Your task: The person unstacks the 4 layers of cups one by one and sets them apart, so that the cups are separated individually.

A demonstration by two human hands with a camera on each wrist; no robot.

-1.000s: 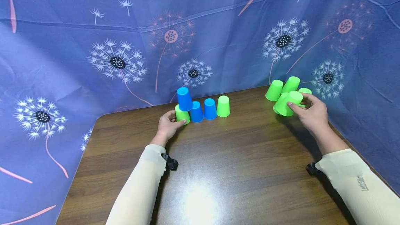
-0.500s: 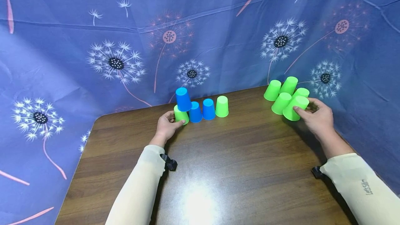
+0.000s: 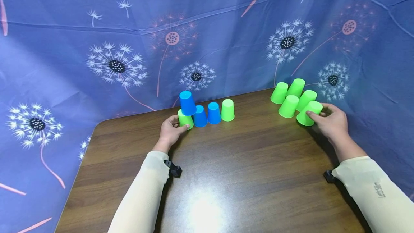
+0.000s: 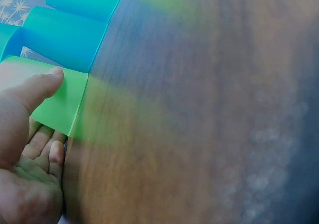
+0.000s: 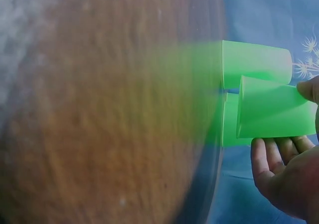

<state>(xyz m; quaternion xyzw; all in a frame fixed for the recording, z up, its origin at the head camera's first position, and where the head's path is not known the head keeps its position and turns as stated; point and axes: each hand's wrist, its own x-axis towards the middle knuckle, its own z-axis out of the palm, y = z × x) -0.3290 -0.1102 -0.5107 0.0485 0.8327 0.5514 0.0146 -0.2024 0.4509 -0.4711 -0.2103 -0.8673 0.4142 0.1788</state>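
Near the far edge of the brown wood-grain counter (image 3: pixel 245 168), the left hand (image 3: pixel 169 132) clamps its fingers on a tapered green plastic cup (image 3: pixel 185 120); the right hand (image 3: pixel 332 123) clamps its fingers on a matching cup (image 5: pixel 274 109) near the counter's right edge.

High head view, forward and down; 2 close wrist views of cups (image 5: pixel 275 110) also within it.

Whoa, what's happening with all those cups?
Someone's left hand grips a green cup at the left end of a row of four cups, and one blue cup sits above that end. The right hand holds another green cup beside four more green cups. All the cups are upside down.
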